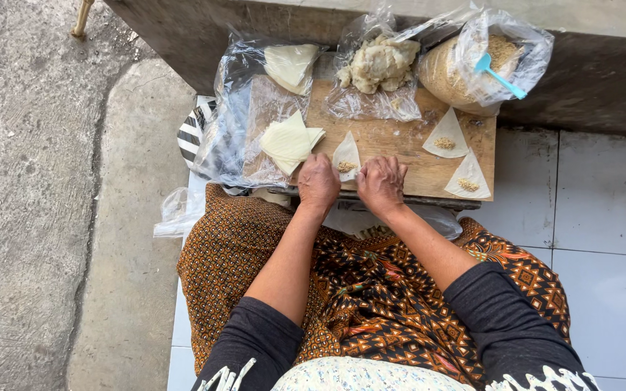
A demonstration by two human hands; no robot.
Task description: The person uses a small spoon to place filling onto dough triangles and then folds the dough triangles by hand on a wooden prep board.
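My left hand (318, 182) and my right hand (380, 183) rest side by side at the near edge of a wooden board (400, 137). Both touch a pale triangular pastry wrapper (346, 150) with a small heap of brown filling on it; the fingers curl over its near edge. Two more filled triangular wrappers (446, 135) (468, 178) lie on the board's right side. A stack of plain wrappers (288, 141) sits left of my left hand on clear plastic.
A lump of dough (380, 64) in a plastic bag and a bag of brown crumbs (472, 69) with a blue spoon (499, 74) stand at the board's far edge. More wrappers (290, 65) lie far left. Patterned cloth (371, 289) covers my lap. Concrete floor left, white tiles right.
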